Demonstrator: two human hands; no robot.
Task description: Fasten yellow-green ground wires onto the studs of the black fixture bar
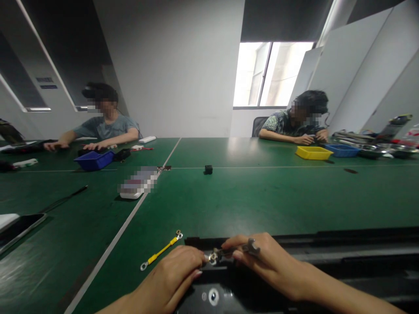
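Observation:
A long black metal housing [327,257] lies along the table's near edge. My right hand [262,261] is closed around a small metal wrench [251,247], one end of which reaches a nut and metal ring [213,257] on the housing. From the other side, my left hand [183,268] pinches at the left edge of that ring with fingers pressed together; exactly what it grips is too small to tell. A yellow cable with ring lugs at both ends [162,250] rests on the green table, left of the housing, with a small nut [178,232] beside its upper lug.
Beyond the hands, the green table [262,196] holds a small black block [208,169], a white device [137,183], a blue tray [94,160] and a yellow tray [313,153]. Two people sit across it. A phone [22,231] lies at the left edge.

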